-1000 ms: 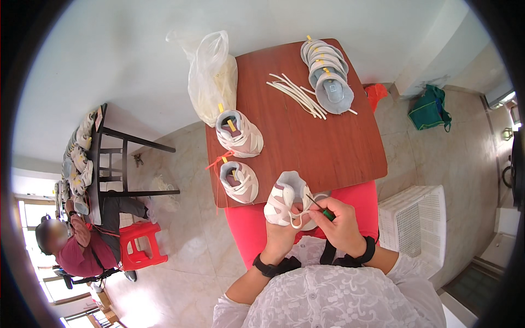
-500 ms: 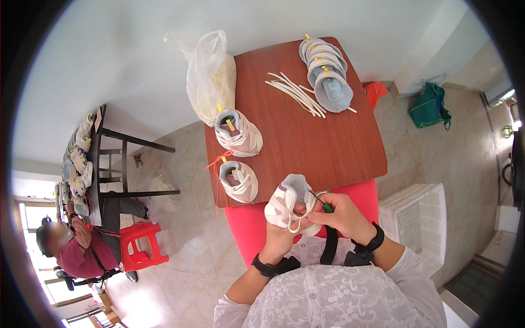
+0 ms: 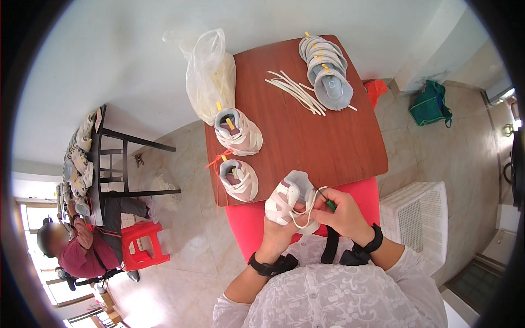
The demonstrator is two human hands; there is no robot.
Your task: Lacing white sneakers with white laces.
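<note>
My left hand (image 3: 280,232) is closed around a white and pale pink shoe upper (image 3: 280,206) at the table's near edge. A white shoelace (image 3: 304,225) makes a loop at the upper's lacing. Pinched in my right hand (image 3: 344,214) are the lace and a thin dark tool with a green handle (image 3: 331,205); its tip is hard to make out. To the left on the table stand two similar laced uppers, one nearer (image 3: 239,181) and one farther (image 3: 240,134), with yellow tabs. A red cord (image 3: 219,159) lies between them.
On the brown table (image 3: 306,145) are several loose white laces (image 3: 298,93) and a row of nested uppers (image 3: 331,87). A plastic bag (image 3: 210,82) stands at the left edge. A white crate (image 3: 415,218) is at right. Another person (image 3: 90,249) sits far left by a black-legged table.
My right hand has drawn the lace out into a wider loop and shifted slightly right. The upper has tipped a little in my left hand.
</note>
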